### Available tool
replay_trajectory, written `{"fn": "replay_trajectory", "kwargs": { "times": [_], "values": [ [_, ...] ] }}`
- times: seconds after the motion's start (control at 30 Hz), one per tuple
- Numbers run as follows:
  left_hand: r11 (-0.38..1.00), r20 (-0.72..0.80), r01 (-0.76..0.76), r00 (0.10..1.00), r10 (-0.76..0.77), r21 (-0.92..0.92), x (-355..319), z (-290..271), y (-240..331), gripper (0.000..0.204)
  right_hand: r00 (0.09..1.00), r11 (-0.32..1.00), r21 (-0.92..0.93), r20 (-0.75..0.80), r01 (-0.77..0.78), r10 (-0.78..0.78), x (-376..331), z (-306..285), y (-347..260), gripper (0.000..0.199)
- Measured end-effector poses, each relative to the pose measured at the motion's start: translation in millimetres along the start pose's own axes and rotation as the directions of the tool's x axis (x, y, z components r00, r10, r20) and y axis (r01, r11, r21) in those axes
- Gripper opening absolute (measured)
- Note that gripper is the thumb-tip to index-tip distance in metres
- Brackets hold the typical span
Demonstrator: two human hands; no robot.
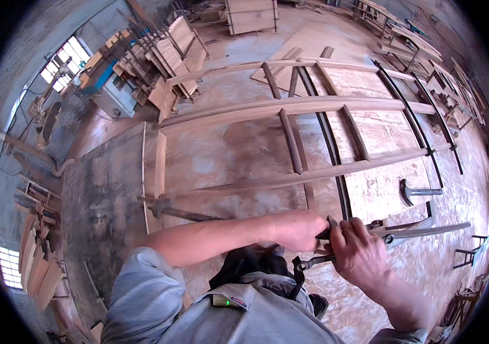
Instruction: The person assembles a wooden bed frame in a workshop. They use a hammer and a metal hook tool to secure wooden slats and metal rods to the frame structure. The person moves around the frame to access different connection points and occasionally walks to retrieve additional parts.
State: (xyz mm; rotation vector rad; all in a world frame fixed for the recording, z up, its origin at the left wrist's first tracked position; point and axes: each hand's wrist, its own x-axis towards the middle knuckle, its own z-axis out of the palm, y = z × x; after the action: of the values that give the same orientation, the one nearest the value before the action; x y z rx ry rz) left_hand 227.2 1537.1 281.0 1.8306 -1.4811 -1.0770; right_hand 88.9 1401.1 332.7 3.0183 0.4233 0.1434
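The fingers of your right hand (362,255) were bent and pressed around a long grey metal tool with a thin, straight bar (433,230). The bar stuck out past that hand to the right side of the frame. Your left hand (301,230) was just beside it, low in the middle, curled up with its back showing. Its fingertips were hidden, so I cannot tell what they pinched. A dark metal piece with a round end (313,262) poked out to the left of your right hand; I cannot tell if it was part of the tool.

Just above your hands, a long, straight black metal bar (336,155) ran up under a big light-brown wooden frame (227,117). The frame filled the middle, with long rails and short cross sticks. To the right, a hammer with a dark head (425,191) lay near the edge of a flat, pale wooden board (390,200). A big, dark, flat panel (104,178) was on the left. A blue and grey box-shaped machine (115,100) stood in the upper left.
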Motion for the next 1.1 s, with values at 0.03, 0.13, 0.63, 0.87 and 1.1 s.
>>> {"fn": "replay_trajectory", "kwargs": {
  "times": [0.03, 0.13, 0.63, 0.87, 1.1],
  "values": [
    [1.000, 0.039, 0.006, 0.999, -0.007, 0.027, 5.1, -3.6, -2.7, 0.023, 0.999, 0.999, 0.027, 0.019, -0.031, 0.030, -0.4, 5.6, 0.8, 0.020],
    [0.994, 0.193, 0.007, 0.981, -0.028, 0.109, 15.7, -22.0, -6.7, 0.024, 0.994, 0.990, 0.087, 0.024, -0.109, 0.107, -4.0, 21.0, 3.8, 0.024],
    [0.854, 0.509, -0.244, 0.860, -0.028, 0.459, 80.3, -178.1, -104.2, 0.022, 0.811, 0.722, 0.370, 0.253, -0.584, 0.527, 81.6, 68.5, 38.6, 0.028],
    [0.751, 0.460, -0.287, 0.887, -0.025, 0.594, 114.4, -269.8, -199.5, 0.019, 0.633, 0.513, 0.375, 0.376, -0.772, 0.677, 72.4, 143.6, 45.3, 0.033],
    [0.638, 0.364, -0.347, 0.925, 0.111, 0.687, 165.6, -308.4, -298.3, 0.013, 0.551, 0.363, 0.440, 0.444, -0.821, 0.707, 114.3, 175.7, 29.8, 0.038]
  ]
}}
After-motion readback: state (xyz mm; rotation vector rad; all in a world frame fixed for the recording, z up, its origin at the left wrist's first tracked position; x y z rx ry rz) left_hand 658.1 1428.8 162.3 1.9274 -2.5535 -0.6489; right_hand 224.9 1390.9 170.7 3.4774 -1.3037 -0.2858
